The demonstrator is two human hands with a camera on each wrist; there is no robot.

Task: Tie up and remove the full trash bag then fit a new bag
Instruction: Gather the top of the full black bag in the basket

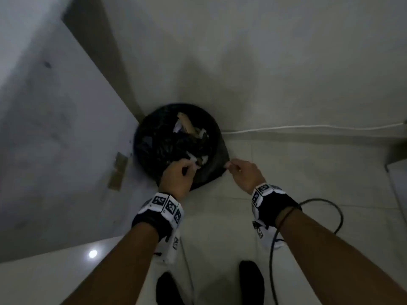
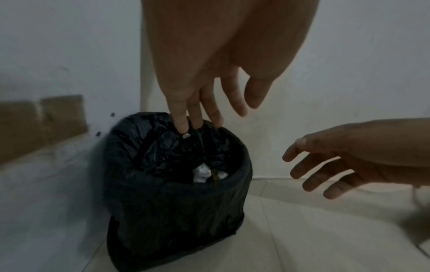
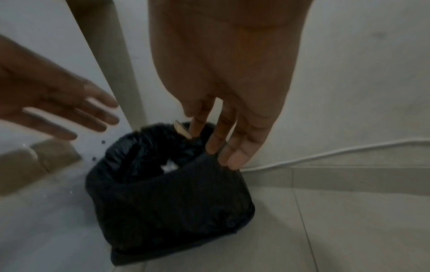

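A bin lined with a black trash bag (image 1: 154, 146) stands on the floor in a wall corner. The bag is folded over the rim, and paper and cardboard scraps (image 1: 187, 126) show inside. My left hand (image 1: 187, 170) hovers over the near rim with relaxed fingers (image 2: 181, 125) and holds nothing. My right hand (image 1: 230, 165) is at the right side of the rim. Its straight fingertips (image 3: 232, 160) reach the bag's folded edge (image 3: 209, 165); whether they touch it I cannot tell. Both hands also appear in the opposite wrist views, fingers spread.
A white cable (image 1: 308, 128) runs along the wall base behind the bin. A black cable (image 1: 330, 216) loops on the tiled floor at right. Brown cardboard pieces (image 1: 117, 172) lean on the left wall. My dark-socked feet (image 1: 251, 280) stand below.
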